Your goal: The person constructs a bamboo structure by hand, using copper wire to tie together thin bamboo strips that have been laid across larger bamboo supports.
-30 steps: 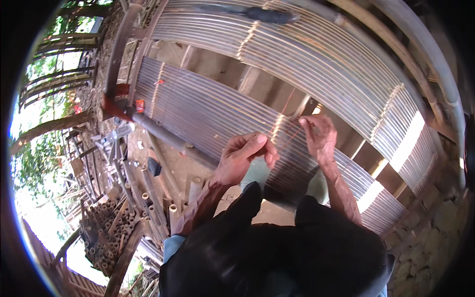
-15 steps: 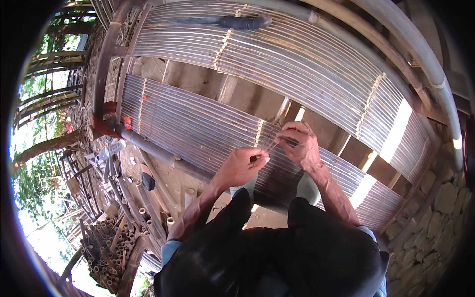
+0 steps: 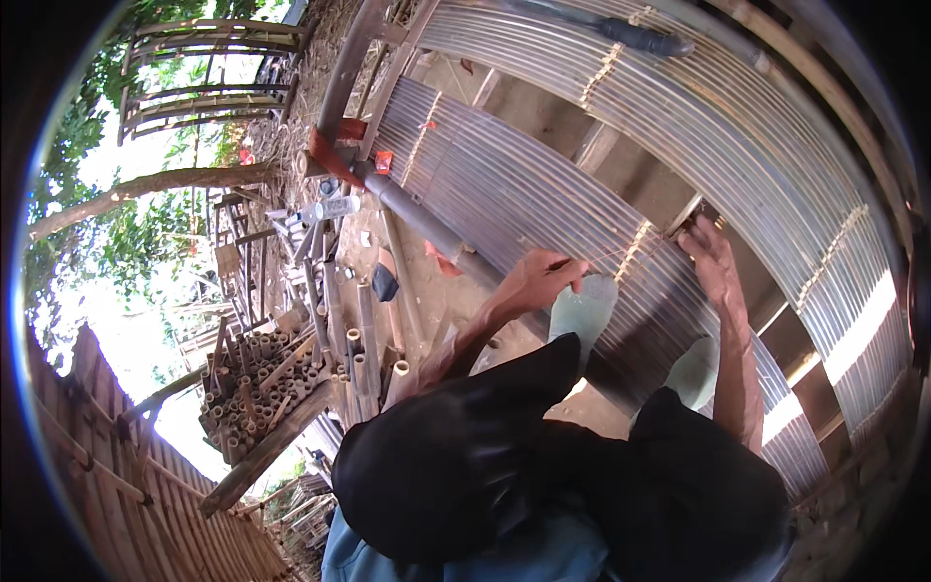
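A thin strand [image 3: 613, 255] stretches across a panel of narrow split-bamboo slats [image 3: 485, 165]. At its near end my left hand [image 3: 538, 281] is closed in a pinch on it, just above my pale-covered left knee [image 3: 585, 308]. My right hand [image 3: 713, 257] reaches to the panel's far edge, fingers bent down beside the gap. Its fingertips are partly hidden, so what they grip cannot be made out. Between the hands, a pale woven binding row [image 3: 635, 250] crosses the slats.
Beyond the gap lies a second slatted panel [image 3: 737, 136] with a dark-wrapped tool [image 3: 645, 37] on it. A bamboo pole [image 3: 436, 233] borders the near panel. Cut bamboo tubes [image 3: 262, 388] are stacked at left, near a plastic bottle [image 3: 335, 208] and a tree branch [image 3: 145, 194].
My hands have moved apart: the right one has gone out to the panel's far edge, the left stays near my knee. The whole view has swung left, showing more of the bamboo stack.
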A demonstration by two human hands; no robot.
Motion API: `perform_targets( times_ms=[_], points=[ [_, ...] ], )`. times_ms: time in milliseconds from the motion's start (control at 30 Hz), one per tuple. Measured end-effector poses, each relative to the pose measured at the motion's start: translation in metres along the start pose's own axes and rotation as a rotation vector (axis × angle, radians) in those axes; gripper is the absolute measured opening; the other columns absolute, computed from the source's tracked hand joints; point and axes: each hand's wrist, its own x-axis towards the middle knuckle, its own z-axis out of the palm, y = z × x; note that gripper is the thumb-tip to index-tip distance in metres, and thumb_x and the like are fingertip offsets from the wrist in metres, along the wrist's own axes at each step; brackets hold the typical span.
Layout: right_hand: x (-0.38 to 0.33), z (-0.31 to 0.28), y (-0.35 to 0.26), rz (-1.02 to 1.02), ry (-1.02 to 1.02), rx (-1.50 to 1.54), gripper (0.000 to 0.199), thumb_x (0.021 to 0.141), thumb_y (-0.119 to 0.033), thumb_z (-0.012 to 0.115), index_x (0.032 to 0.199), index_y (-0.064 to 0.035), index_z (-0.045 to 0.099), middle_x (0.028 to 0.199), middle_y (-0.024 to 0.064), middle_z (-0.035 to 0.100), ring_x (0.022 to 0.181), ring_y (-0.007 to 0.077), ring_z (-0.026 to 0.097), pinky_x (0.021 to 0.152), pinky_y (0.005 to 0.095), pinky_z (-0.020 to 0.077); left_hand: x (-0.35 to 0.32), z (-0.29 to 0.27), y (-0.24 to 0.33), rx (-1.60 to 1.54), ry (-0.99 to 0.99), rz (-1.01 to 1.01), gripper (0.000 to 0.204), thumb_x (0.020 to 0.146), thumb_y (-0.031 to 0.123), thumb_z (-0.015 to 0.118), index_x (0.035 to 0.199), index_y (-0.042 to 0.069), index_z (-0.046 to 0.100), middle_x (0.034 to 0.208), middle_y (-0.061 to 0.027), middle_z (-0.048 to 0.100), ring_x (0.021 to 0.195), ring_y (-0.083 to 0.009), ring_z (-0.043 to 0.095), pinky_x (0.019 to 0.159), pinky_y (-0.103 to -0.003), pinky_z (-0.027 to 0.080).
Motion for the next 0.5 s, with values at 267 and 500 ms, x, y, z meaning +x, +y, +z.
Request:
perform_targets(
  times_ms=[267, 500],
  points=[
    [-0.003, 0.009, -0.003, -0.079, -0.152, -0.247, 0.041, 0.097, -0.025, 0.066, 0.13, -0.0011, 0.061, 0.118, 0.0145, 0.071, 0.112, 0.0218, 0.066, 0.096, 0.0339, 0.0511, -0.022, -0.005, -0.007, 0.056, 0.205, 0.044, 0.05, 0.097, 0.036, 0.065, 0.064, -0.001, 0.06, 0.053, 0.0002, 0.042, 0.056, -0.0065, 0.039, 0.051, -0.031, 0.034],
    [-0.025, -0.01, -0.018, -0.144, -0.062, -0.379, 0.035, 0.098, -0.031, 0.065, 0.112, 0.0002, 0.071, 0.099, 0.0193, 0.074, 0.095, 0.0275, 0.073, 0.086, 0.0372, 0.0556, -0.017, 0.002, 0.015, 0.123, 0.145, 0.012, 0.055, 0.095, 0.033, 0.069, 0.057, -0.002, 0.05, 0.051, 0.0009, 0.031, 0.052, -0.0065, 0.031, 0.046, -0.034, 0.025]
  ],
)
